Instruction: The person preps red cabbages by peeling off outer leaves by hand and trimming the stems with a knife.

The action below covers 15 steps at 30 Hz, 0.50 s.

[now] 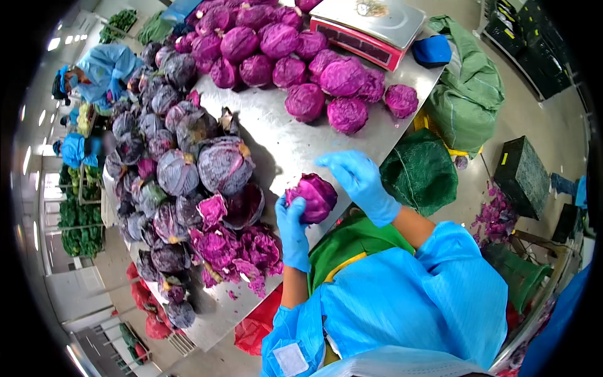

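A bright purple cabbage (pixel 316 200) is held over the near edge of the metal table (pixel 270 151). My left hand (pixel 293 231), in a blue glove, grips it from its left side. To the right of the cabbage, my right hand (pixel 361 182), also gloved in blue, is apart from it with the fingers stretched out. Left of my hands lies a large pile of dull, dark cabbages (pixel 178 173). Torn purple leaves (pixel 220 248) lie at the near side of that pile. Bright, smooth cabbages (pixel 279 41) are heaped at the far side of the table.
A red scale (pixel 358 39) stands at the table's far right, with a blue object (pixel 432 50) beside it. Green sacks (pixel 468 94) and a dark green bag (pixel 419 171) are at the right edge. Co-workers in blue (pixel 107 70) stand beyond the dark pile.
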Tool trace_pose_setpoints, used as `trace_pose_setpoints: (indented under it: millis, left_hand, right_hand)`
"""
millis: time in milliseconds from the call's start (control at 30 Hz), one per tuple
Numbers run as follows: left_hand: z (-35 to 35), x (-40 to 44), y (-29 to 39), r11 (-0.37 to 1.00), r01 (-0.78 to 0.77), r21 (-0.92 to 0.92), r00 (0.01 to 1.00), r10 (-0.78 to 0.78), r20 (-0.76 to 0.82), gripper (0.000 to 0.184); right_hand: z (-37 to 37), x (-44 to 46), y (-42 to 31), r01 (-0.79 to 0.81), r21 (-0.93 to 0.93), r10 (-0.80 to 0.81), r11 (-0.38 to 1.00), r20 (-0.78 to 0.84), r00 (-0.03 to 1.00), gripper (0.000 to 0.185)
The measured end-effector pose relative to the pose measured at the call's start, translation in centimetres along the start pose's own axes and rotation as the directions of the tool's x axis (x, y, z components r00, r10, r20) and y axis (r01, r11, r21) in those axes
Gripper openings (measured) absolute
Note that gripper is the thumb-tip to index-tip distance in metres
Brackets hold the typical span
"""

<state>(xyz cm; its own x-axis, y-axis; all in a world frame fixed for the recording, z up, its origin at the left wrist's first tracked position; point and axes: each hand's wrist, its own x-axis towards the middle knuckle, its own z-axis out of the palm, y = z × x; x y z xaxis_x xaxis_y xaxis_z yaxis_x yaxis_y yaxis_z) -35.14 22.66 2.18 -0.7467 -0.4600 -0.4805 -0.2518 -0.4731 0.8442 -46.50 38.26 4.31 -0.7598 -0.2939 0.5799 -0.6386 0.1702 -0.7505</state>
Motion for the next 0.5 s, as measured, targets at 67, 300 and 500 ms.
trace_pose_setpoints:
  millis: [67, 300, 500]
  left_hand:
    - [0.4, 3.6, -1.2, 0.922, 0.230, -0.310, 0.967, -0.180, 0.181, 0.070]
    - [4.0, 10.1, 0.4, 0.956, 0.290, 0.034, 0.954, -0.292, 0.073, 0.072]
    - [8.0, 12.6, 8.7, 0.982, 0.095, -0.162, 0.980, -0.064, 0.186, 0.068]
  right_hand:
    - [-1.6, -2.6, 0.7, -0.014, -0.077, 0.016, 0.997, 0.017, 1.000, 0.016]
    - [-5.6, -9.7, 3.5, -0.498, -0.027, 0.497, 0.867, -0.034, 0.867, 0.014]
    - [-6.4, -12.5, 5.9, -0.585, -0.032, 0.586, 0.810, 0.014, 0.810, 0.016]
